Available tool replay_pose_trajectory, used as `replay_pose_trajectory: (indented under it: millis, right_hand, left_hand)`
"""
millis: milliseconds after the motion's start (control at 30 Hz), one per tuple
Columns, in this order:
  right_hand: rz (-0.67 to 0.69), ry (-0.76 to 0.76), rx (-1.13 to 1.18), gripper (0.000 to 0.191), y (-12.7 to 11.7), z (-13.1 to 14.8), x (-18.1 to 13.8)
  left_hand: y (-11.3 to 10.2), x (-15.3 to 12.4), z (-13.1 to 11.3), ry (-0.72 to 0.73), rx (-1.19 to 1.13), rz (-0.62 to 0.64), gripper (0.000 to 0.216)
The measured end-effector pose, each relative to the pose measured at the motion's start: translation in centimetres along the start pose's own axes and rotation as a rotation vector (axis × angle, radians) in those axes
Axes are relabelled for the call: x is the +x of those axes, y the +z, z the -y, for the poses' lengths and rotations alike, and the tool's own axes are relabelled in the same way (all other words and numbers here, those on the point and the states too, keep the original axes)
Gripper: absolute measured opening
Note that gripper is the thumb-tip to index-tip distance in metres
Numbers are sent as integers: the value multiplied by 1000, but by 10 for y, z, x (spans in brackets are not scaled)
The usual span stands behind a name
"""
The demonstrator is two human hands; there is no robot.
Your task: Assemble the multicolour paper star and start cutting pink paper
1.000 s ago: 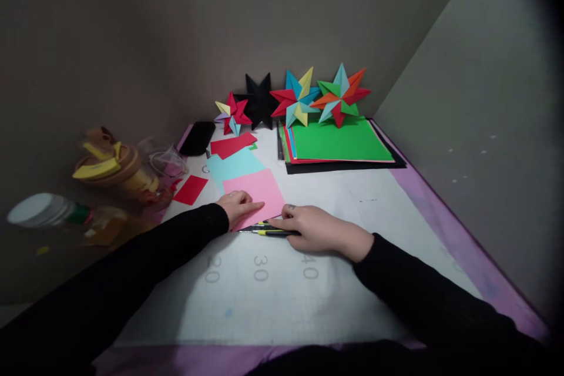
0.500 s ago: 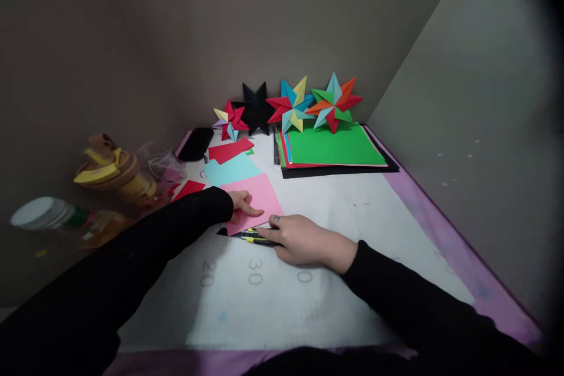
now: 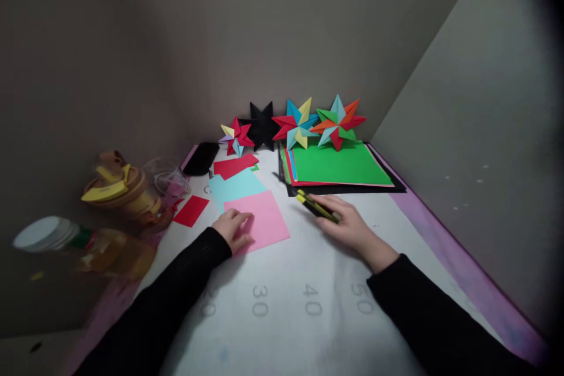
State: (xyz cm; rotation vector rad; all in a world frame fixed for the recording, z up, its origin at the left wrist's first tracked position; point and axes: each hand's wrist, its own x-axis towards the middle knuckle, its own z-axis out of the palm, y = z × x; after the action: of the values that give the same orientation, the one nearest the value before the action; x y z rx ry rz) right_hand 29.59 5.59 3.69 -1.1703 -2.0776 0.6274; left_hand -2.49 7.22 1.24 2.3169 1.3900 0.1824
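A square of pink paper [image 3: 267,220] lies flat on the gridded white mat [image 3: 282,329]. My left hand [image 3: 231,230] rests on its left side, fingers apart and slightly bent, holding nothing. In my right hand [image 3: 346,224] is a yellow-and-black utility knife [image 3: 315,205], raised above the mat. Its thin dark tip points to the far left, and motion blurs it a little. Pale blue paper [image 3: 235,185] lies partly beneath the pink sheet. Beyond it is a red paper piece [image 3: 235,165], with another red piece [image 3: 192,211] to the left.
Several folded paper stars [image 3: 297,123] lean on the back wall. A stack of coloured sheets [image 3: 339,167] lies at the back right. On the left are a black phone [image 3: 201,158], a brown-and-yellow cup [image 3: 127,188], clear plastic [image 3: 170,182] and a white-capped bottle [image 3: 118,252].
My right hand has lifted the knife off the mat by the pink paper's near edge and moved right. My left hand has shifted towards the sheet's near left corner. The view has tilted slightly.
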Motion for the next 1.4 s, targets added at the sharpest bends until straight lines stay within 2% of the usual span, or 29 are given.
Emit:
replay_pose_trajectory:
  millis: [33, 67, 167, 233, 300, 333, 400, 467, 533, 567, 600, 667, 700, 867, 967, 1067, 1133, 1200, 1300, 1400]
  right_hand:
    - [-74, 50, -83, 52, -1, -10, 0]
    - [-84, 71, -159, 53, 0, -18, 0]
    - [57, 54, -344, 52, 8, -31, -1]
    - [79, 38, -438, 47, 13, -31, -1]
    - [1, 16, -459, 40, 18, -27, -2]
    - [-55, 2, -417, 38, 20, -23, -2]
    - [-135, -3, -234, 42, 27, -12, -4]
    - [-132, 50, 18, 57, 37, 3, -5]
    - [-76, 144, 212, 67, 47, 19, -3]
    - [-43, 185, 257, 61, 50, 27, 0]
    - [-20, 213, 266, 47, 52, 34, 6]
    - [2, 236, 228, 18, 50, 45, 23]
    - [-21, 250, 225, 13, 48, 47, 34]
    - [-215, 399, 422, 19, 44, 34, 122]
    - [-218, 491, 492, 22, 61, 18, 177]
    - [-164, 585, 584, 21, 77, 12, 209]
    - [-134, 625, 631, 18, 81, 14, 206]
    - [-89, 641, 660, 15, 79, 18, 184]
    - [18, 640, 665, 20, 68, 26, 128]
    - [63, 615, 608, 21, 56, 27, 72]
  left_hand:
    - [1, -3, -8, -76, 86, 5, 73]
    - [0, -6, -15, -150, 145, 40, 81]
    - [-2, -8, -29, -297, 156, 134, 76]
    - [-4, -7, -28, -263, 103, 148, 57]
    - [-4, -8, -23, -139, 31, 92, 32]
    - [-3, -8, -21, -74, -20, 39, 26]
    - [0, -11, -19, 8, -127, -68, 27]
    - [4, -15, -21, 26, -205, -125, 28]
    - [8, -18, -26, 41, -228, -130, 27]
    - [9, -19, -27, 47, -232, -134, 26]
    - [9, -20, -28, 49, -238, -146, 25]
    - [8, -22, -26, 16, -251, -194, 27]
    - [6, -22, -23, -24, -259, -233, 28]
    - [-1, -19, -1, -207, -238, -404, 22]
    - [0, -17, 9, -242, -118, -417, 19]
    - [-3, -18, 14, -285, -35, -384, 16]
    - [-6, -20, 16, -329, -18, -365, 15]
    - [-10, -21, 17, -385, -29, -340, 32]
    - [-11, -21, 16, -432, -61, -285, 65]
    - [-8, -20, 12, -410, -73, -251, 81]
